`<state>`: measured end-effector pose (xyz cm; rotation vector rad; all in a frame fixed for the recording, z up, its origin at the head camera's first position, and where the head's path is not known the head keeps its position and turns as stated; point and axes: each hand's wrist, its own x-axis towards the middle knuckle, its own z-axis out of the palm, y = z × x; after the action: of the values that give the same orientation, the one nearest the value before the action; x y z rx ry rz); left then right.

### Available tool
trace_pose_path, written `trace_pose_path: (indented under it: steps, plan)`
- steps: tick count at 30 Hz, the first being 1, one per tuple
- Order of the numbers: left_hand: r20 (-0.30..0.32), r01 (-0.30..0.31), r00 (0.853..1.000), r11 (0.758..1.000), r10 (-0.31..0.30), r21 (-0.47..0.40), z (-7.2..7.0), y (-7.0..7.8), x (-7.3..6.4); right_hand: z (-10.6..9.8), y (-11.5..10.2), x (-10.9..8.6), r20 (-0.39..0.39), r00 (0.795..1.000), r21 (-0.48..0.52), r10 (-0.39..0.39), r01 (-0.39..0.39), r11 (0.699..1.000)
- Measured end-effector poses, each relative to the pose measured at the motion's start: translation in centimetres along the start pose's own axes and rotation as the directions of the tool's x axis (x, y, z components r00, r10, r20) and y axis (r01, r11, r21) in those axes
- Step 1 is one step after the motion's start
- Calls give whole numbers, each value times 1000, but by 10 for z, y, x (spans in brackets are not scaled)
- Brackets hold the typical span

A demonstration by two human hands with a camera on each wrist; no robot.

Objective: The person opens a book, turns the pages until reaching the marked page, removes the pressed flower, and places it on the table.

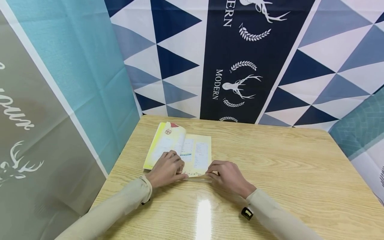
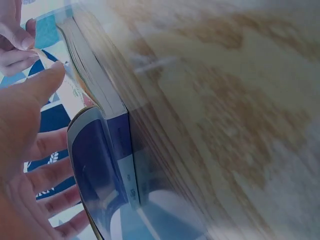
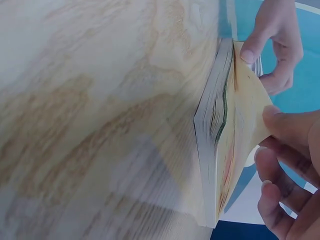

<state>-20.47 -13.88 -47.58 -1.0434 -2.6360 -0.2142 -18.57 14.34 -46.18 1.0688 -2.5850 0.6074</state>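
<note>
An open book [image 1: 201, 151] with pale yellow, printed pages lies at the left of the wooden table. My left hand [image 1: 166, 169] rests across its left pages near the fold, with the thumb along the lower page edge. In the left wrist view its fingers lie against the bent blue-and-white cover [image 2: 95, 155]. My right hand [image 1: 229, 175] pinches the lower right corner of a page between thumb and index finger. That page [image 3: 250, 110] is lifted off the thick page block [image 3: 210, 120] in the right wrist view.
The wooden table [image 1: 285, 166] extends to the right of the book. Behind it hangs a patterned cloth [image 1: 180, 66] with triangles and deer heads, and a teal and grey cloth [image 1: 90, 66] hangs at the left. A black band [image 1: 247, 213] sits by the right wrist.
</note>
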Motion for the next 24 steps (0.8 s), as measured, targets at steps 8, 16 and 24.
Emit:
trace_pose_path:
  steps: [8,16,24]
  plan:
    - [-6,17,1000,999,-17,38,-1,-1,-2,0,-1,1,-43,999,-34,-5,3,999]
    - [-29,58,998,998,-57,22,-3,-3,-1,-4,-2,2,-179,980,33,83,-78,996]
    - [-177,155,973,988,-150,17,-7,-7,-3,0,3,-2,-39,980,28,195,-194,981]
